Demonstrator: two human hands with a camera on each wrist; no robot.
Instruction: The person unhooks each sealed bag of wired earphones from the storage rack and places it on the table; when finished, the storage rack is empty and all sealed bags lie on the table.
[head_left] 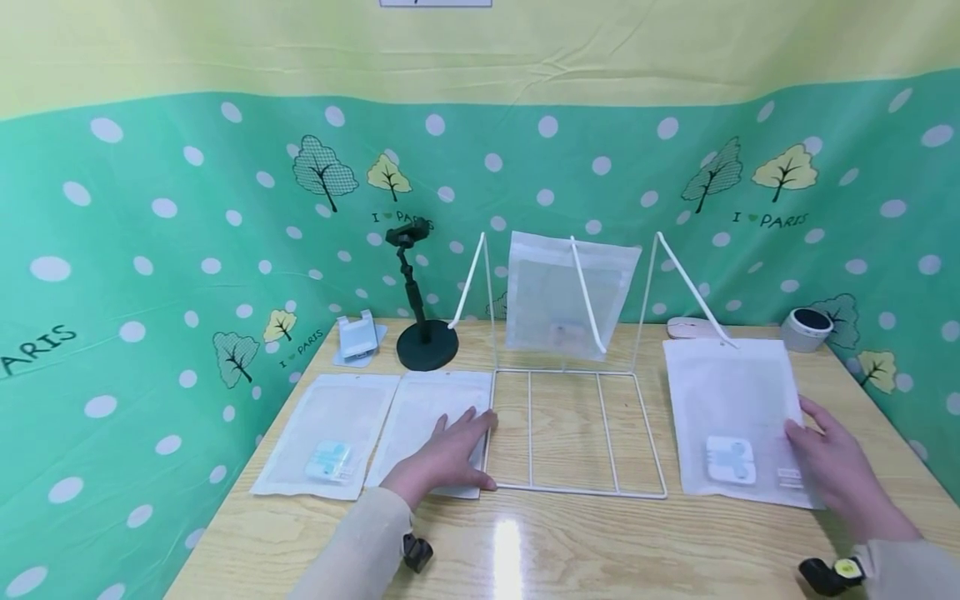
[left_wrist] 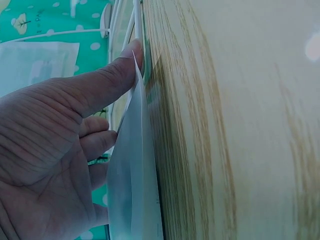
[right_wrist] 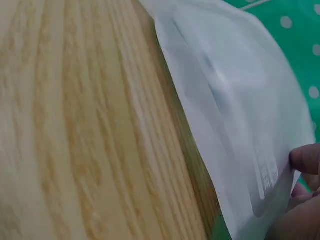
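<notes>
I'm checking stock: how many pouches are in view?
4: the far-left pouch; another pouch, partly covered by the left hand; a pouch hanging on the rack; a pouch held by the right hand. Any stacked beneath wouldn't show.

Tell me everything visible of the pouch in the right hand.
The pouch is white, rectangular, seemingly thin plastic. A pale rounded item shows through low on its face, beside a small printed patch near the right edge. The right hand pinches that edge. It is right of the rack, seemingly partly lifted; whether the rack touches its top is unclear.
</notes>
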